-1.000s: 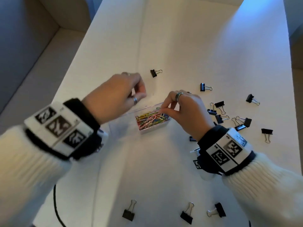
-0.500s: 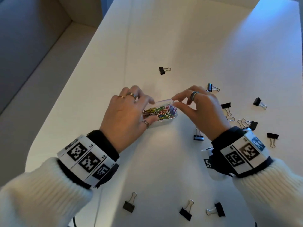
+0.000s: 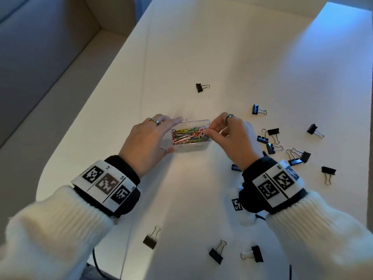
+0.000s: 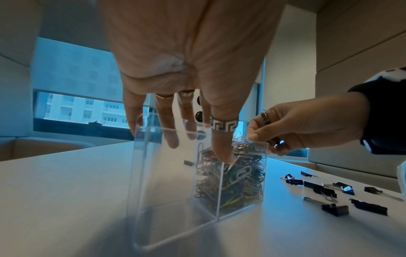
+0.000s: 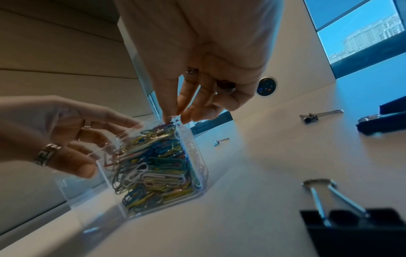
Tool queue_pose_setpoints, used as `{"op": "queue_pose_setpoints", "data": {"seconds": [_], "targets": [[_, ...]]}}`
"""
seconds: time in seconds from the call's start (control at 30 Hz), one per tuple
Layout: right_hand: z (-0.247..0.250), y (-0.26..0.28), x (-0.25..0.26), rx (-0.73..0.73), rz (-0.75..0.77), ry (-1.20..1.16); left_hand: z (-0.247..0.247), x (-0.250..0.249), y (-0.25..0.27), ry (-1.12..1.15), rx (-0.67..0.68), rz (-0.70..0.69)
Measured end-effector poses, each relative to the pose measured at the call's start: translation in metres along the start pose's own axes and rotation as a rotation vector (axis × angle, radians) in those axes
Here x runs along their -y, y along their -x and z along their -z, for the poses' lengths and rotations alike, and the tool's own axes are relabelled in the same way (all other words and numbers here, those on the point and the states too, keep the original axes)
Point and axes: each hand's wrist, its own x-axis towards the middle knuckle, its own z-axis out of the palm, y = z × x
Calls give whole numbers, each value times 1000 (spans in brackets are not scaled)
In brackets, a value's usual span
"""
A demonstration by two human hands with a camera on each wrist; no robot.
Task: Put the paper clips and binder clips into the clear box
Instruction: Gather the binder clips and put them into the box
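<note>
The clear box [image 3: 193,120] sits mid-table; its right compartment is full of coloured paper clips [image 3: 187,135]. My left hand [image 3: 167,136] spans the box's left part, thumb on the near wall and fingers on the far side, holding it. My right hand [image 3: 207,131] pinches the rim of the right wall. In the left wrist view the left compartment of the box [image 4: 167,200] looks empty beside the paper clips [image 4: 237,182]. Several black binder clips [image 3: 272,148] lie scattered right of the box, one [image 3: 200,87] beyond it, and three near the front edge [image 3: 151,239].
The white table [image 3: 201,47] ends in a rounded left edge with a bench seat below. A black cable [image 3: 96,263] hangs at the front edge. One binder clip [image 3: 235,167] lies partly under my right wrist and shows large in the right wrist view [image 5: 342,219].
My left hand came down from above and took hold of the box's left end. The right hand stayed at the right end. The box now lies square to me.
</note>
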Motion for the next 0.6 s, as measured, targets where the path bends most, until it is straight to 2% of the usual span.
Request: {"op": "queue_pose_setpoints", "data": {"seconds": [0.1,0.2,0.27,0.3,0.37,0.43,0.5,0.53,0.6], "targets": [[8,4,5,-7,9,-32,-1,0,6,-29,-64,-24],[21,20,7,41,113,-36,5,-6,23,60,-249,-34],[26,35,3,178,198,-13,9,-10,35,136,-309,-79],[28,43,0,286,232,28,10,-12,40,171,-289,-110],[28,58,-8,540,272,145,10,-16,52,234,-100,-150],[23,77,-15,749,291,247,6,-15,66,186,237,-146],[13,97,-20,884,280,328,-2,-13,81,8,583,-87],[8,108,-22,932,281,372,-7,-13,89,-84,713,-48],[0,127,-26,980,327,457,-16,-16,105,-197,829,2]]}}
